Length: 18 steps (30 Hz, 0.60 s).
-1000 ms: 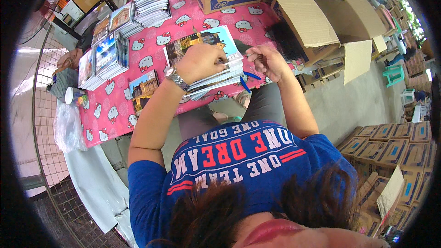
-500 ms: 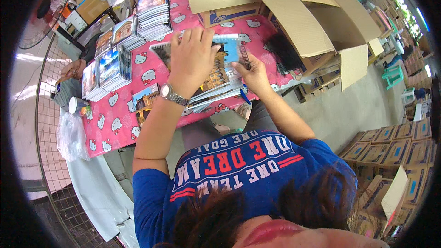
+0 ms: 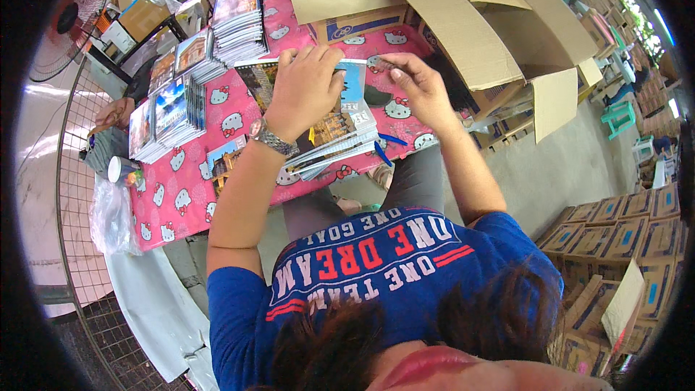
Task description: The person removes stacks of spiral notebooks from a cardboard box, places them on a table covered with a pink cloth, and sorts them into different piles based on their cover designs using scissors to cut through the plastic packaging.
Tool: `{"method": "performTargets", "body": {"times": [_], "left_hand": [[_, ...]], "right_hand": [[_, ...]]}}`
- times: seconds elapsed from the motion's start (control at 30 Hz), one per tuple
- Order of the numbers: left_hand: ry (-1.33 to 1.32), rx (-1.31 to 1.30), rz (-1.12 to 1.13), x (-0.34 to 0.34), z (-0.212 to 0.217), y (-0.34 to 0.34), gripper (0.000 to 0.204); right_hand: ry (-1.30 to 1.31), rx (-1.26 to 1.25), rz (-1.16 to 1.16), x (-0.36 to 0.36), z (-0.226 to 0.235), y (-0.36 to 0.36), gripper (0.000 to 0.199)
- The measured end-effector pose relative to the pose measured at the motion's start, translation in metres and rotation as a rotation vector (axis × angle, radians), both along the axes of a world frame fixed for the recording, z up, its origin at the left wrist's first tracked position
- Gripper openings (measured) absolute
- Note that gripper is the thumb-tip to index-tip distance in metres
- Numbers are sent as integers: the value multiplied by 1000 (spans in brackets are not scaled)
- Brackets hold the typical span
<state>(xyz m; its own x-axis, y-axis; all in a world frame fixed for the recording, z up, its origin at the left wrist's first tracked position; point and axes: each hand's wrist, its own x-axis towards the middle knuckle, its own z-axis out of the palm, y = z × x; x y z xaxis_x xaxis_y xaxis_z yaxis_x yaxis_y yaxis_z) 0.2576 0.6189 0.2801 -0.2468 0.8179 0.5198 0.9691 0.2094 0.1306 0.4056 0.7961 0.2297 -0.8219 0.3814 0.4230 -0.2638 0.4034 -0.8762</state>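
Observation:
My left hand (image 3: pixel 305 94), wearing a metal-band watch, is closed over the upper part of a notebook (image 3: pixel 334 129) with a picture cover of buildings and blue sky. Beneath that notebook are several more, their white edges fanned toward me. Off its right side, my right hand (image 3: pixel 426 94) is raised with thumb and forefinger pinched on a thin black spiral binding coil (image 3: pixel 392 66), seen small and partly hidden by the fingers. Blue-handled pliers (image 3: pixel 385 150) lie at the notebooks' lower right corner. A dark flat piece (image 3: pixel 377 96) rests on the pink tablecloth between the hands.
Stacks of notebooks (image 3: pixel 239 18) stand at the far left, with more (image 3: pixel 174 112) nearer. A big open cardboard box (image 3: pixel 463 29) fills the far right. Another picture cover (image 3: pixel 228 159) and a white cup (image 3: pixel 121 168) lie left on the pink tablecloth (image 3: pixel 177 206). A fan (image 3: pixel 69 18) stands beyond.
My right hand has moved up and right, away from the notebook's edge, with the coil. My left hand stays on the notebook. More of the pliers' handles now shows.

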Motion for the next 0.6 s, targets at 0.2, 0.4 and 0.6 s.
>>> {"method": "performTargets", "body": {"times": [0.2, 0.4, 0.6], "left_hand": [[-54, 60, -53, -5, 1, -1, 26], [-84, 22, -54, -5, 5, -2, 28], [-61, 59, -66, -7, 2, -1, 28]], "right_hand": [[40, 464, -70, 4, 39, 4, 27], [43, 582, -167, -4, 36, 3, 27], [63, 520, -195, -5, 39, -6, 29]]}}
